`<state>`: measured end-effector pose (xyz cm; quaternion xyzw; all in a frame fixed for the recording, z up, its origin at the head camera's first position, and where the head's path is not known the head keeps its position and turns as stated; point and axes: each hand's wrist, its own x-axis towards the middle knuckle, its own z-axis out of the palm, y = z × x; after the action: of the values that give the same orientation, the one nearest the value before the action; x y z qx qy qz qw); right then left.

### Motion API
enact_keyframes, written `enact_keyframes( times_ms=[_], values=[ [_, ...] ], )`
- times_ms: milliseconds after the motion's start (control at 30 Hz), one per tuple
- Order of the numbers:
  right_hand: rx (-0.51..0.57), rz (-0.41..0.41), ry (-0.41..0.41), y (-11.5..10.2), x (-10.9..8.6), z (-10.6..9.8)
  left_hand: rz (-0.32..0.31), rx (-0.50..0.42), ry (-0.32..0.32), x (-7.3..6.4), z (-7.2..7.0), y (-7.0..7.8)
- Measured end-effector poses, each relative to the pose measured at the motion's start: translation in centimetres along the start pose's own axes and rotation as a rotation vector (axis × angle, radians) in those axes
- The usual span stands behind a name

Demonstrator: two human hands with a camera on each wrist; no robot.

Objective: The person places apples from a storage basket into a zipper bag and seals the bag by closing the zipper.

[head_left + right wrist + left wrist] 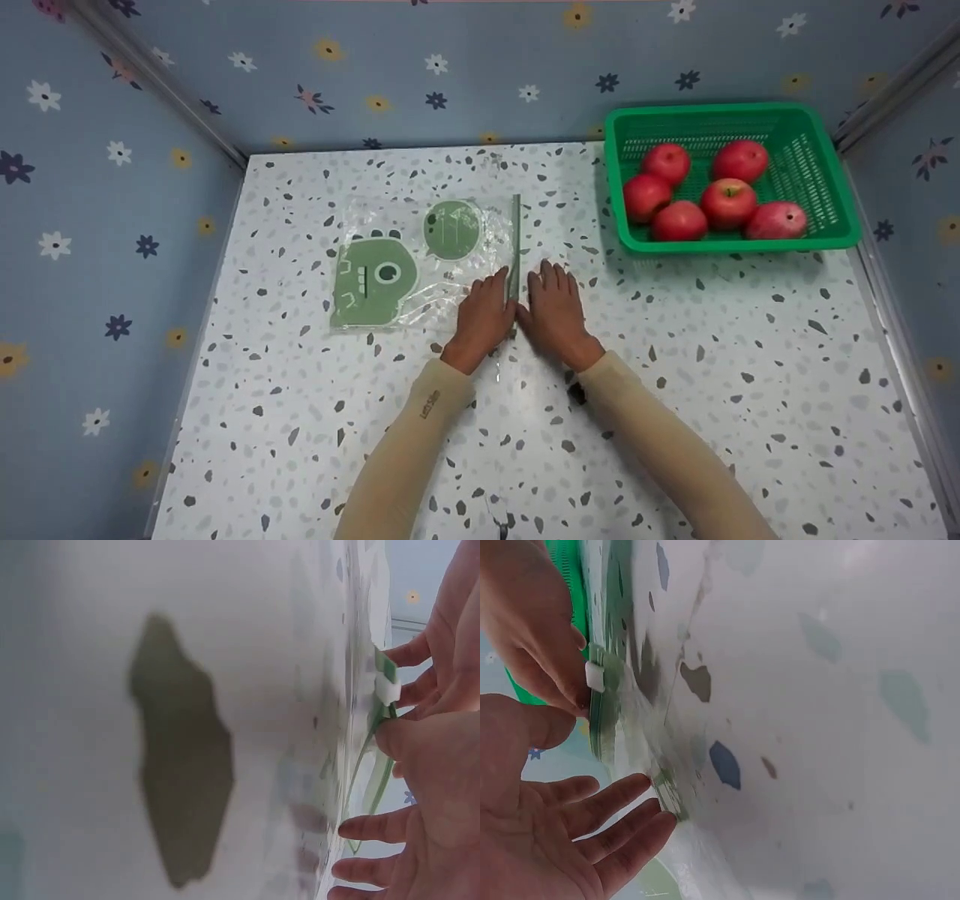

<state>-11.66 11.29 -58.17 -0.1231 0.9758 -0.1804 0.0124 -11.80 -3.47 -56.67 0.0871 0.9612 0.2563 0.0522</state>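
Flowered walls enclose the speckled bench; the clear bag lies left of centre in the frame. From my distant seat I see the left hand, fingers spread and touching it, and the right hand, fingers extended, thumb at the green strip. I'd steady the bag lightly and work the strip evenly, without creasing.

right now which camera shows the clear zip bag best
The head view: it shows the clear zip bag nearly whole, green prints included, the left hand covering a little near one corner. Both wrist views are close in, showing just part of it around the zip strip and white slider.
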Motion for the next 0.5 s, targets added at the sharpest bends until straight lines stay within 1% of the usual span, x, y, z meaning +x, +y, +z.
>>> enact_keyframes(
  times_ms=[200,367,500],
  values=[
    [0.007,-0.043,0.071,-0.31,-0.1,0.37,-0.057,-0.141,0.044,0.19,-0.02,0.05],
    [-0.031,-0.059,0.093,-0.56,-0.13,0.55,-0.046,-0.202,0.085,0.36,0.17,-0.08],
    [-0.037,-0.06,0.09,-0.81,-0.14,0.37,-0.035,-0.254,0.11,0.42,0.12,-0.09]
  ],
)
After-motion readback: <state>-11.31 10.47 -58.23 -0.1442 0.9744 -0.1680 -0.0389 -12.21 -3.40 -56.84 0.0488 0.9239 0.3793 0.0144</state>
